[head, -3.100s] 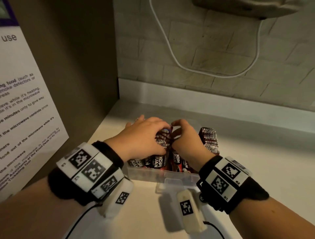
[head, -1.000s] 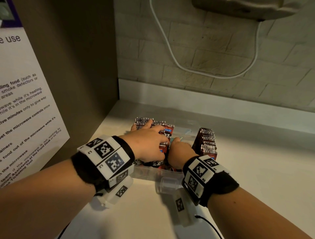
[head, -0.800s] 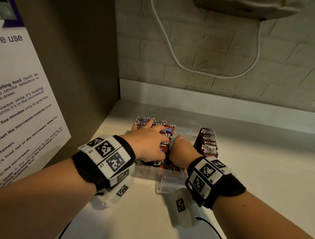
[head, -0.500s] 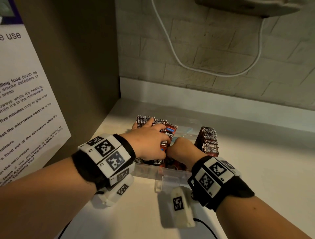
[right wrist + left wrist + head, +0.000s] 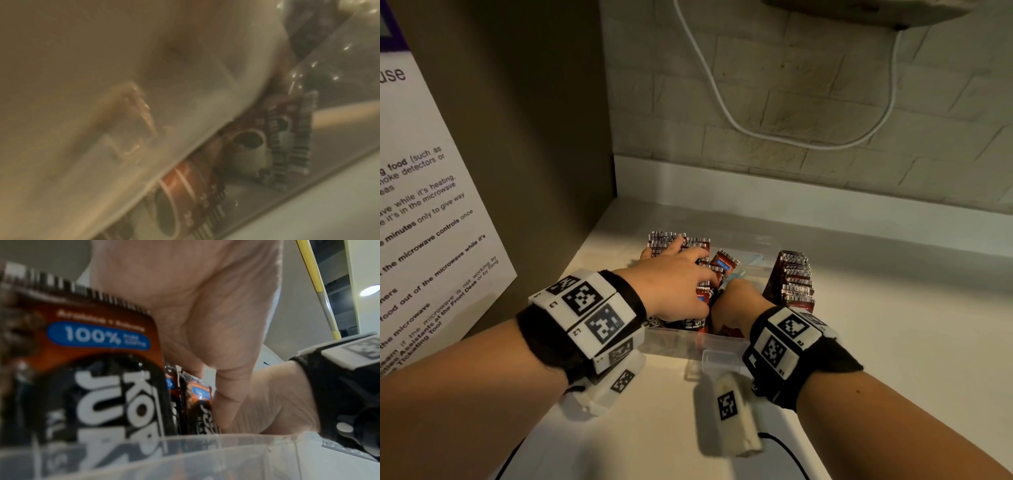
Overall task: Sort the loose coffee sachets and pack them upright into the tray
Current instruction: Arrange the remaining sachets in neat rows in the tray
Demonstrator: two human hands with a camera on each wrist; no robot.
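Observation:
A clear plastic tray (image 5: 681,342) sits on the white counter. A row of brown coffee sachets (image 5: 671,240) stands upright at its left side, and my left hand (image 5: 693,260) grips this row from above, fingers over the tops and thumb (image 5: 222,402) down the right face. One sachet (image 5: 724,263) leans loose beside it. A second upright row (image 5: 794,277) stands at the tray's right side. My right hand (image 5: 736,301) reaches down into the gap between the rows, its fingers hidden. The blurred right wrist view shows sachets (image 5: 246,146) lying low in the tray.
A brown side panel with a printed notice (image 5: 431,222) stands close on the left. A brick wall with a hanging white cable (image 5: 756,130) rises behind. The counter (image 5: 911,342) stretches to the right of the tray. The tray's latch tab (image 5: 719,359) juts toward me.
My right hand has dropped from the sachet tops into the tray's middle gap. My left hand shifted left and back onto the left row and stays there.

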